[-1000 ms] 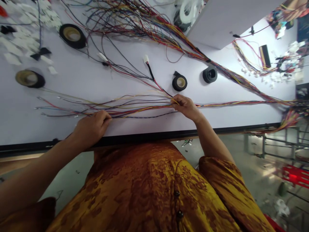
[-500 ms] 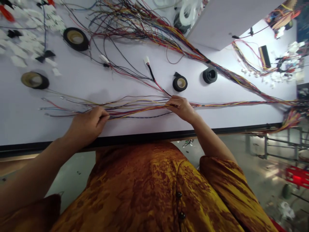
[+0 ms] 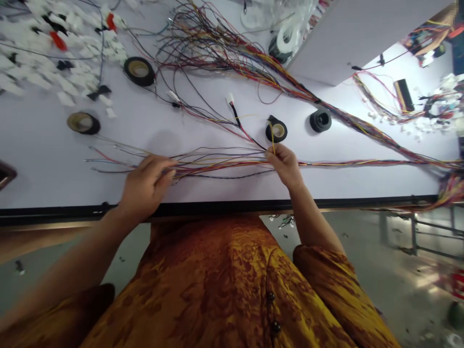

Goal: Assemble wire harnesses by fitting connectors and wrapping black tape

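Observation:
A loose bundle of thin coloured wires point(image 3: 221, 166) runs left to right along the front of the table, its bare terminal ends fanned out at the left. Over the left part of this bundle, my left hand point(image 3: 147, 186) is open, thumb and fingers apart, slightly blurred. My right hand point(image 3: 286, 166) is closed at the bundle's right part, pinching a yellow wire point(image 3: 273, 137) that sticks up from the fingers and bends leftward. Just behind that hand, a black-sleeved branch with a white connector point(image 3: 230, 99) lies beside a small roll of black tape point(image 3: 276, 130).
More tape rolls lie at the left point(image 3: 83, 123) and farther back point(image 3: 139, 71). A black ring-shaped part point(image 3: 320, 121) sits right of centre. White connectors point(image 3: 68, 53) are heaped back left. A thick wire harness point(image 3: 348, 113) crosses the back. The table's black edge point(image 3: 224, 208) runs in front.
My left hand has opened from its pinch on the wires. A yellow wire now stands up from my right hand's fingers. The whole view has shifted slightly.

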`<state>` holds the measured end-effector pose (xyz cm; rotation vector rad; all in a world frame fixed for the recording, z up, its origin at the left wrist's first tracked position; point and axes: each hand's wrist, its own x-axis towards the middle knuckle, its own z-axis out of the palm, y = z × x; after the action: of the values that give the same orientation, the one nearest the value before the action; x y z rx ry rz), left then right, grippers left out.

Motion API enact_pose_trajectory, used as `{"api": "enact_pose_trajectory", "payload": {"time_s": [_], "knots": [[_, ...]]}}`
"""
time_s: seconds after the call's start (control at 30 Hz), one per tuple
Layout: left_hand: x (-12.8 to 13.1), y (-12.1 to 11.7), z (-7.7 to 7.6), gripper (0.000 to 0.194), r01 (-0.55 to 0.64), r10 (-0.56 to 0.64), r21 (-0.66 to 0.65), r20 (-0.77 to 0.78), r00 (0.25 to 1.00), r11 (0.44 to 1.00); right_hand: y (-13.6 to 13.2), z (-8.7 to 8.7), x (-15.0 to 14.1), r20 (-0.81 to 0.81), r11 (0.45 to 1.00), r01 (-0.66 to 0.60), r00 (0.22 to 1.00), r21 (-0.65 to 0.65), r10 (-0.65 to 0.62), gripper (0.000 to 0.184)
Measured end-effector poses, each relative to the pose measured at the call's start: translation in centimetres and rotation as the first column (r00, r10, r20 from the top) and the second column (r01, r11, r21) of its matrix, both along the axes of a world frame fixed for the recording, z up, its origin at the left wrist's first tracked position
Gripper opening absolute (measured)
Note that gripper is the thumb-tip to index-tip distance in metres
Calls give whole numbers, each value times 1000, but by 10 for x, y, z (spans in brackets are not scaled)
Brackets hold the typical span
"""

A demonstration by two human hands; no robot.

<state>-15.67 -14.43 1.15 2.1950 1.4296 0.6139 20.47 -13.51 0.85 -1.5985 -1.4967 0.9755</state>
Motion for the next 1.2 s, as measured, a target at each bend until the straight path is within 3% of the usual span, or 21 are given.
{"api": "enact_pose_trajectory", "payload": {"time_s": [0.03,0.1,0.17,0.2,0.27,0.33,0.4,0.5,0.7,0.87,0.93,1.0,1.07,1.13,1.2], "knots": [[10,2,-3,32,-2,3,20,-21,1000,1000,1,6,-10,156,997,-77,985,27,72,14],[28,8,-12,38,-2,0,-20,-116,993,1000,2,16,-31,420,968,-245,885,50,202,15],[41,12,-23,42,-28,8,-82,-233,973,996,5,21,-46,486,925,-378,814,28,318,14],[43,14,-28,41,-43,11,-103,-289,957,994,6,22,-49,432,913,-408,827,20,360,14],[42,14,-34,39,-53,3,-125,-370,929,991,9,22,-45,195,939,-341,925,52,325,17],[37,13,-37,39,-55,2,-121,-397,918,991,12,22,-32,-121,991,-106,986,86,116,26],[31,11,-36,37,-59,19,-94,-378,926,994,15,24,-16,-358,995,94,931,43,-73,34],[23,11,-34,35,-21,-9,-78,-361,933,997,18,35,4,-507,988,147,849,-38,-146,40],[3,16,-36,36,161,-210,-160,-368,906,974,18,44,22,-598,966,249,784,64,-163,43],[-6,14,-40,31,235,-267,-149,-257,929,961,14,46,26,-287,991,97,951,-88,-119,18],[-6,14,-41,27,233,-259,-139,-226,939,963,17,53,34,-363,986,167,919,4,-154,21],[-6,14,-43,27,234,-252,-116,-180,951,965,22,60,40,-493,942,311,844,129,-211,29],[-6,14,-46,26,240,-254,-102,-153,955,965,28,61,36,-531,923,358,814,142,-234,30],[-8,12,-47,24,258,-276,-116,-181,944,959,33,57,17,-500,958,278,840,68,-209,28],[-11,10,-45,23,283,-314,-157,-239,919,946,39,48,-15,-412,994,106,905,-24,-106,26]]}}
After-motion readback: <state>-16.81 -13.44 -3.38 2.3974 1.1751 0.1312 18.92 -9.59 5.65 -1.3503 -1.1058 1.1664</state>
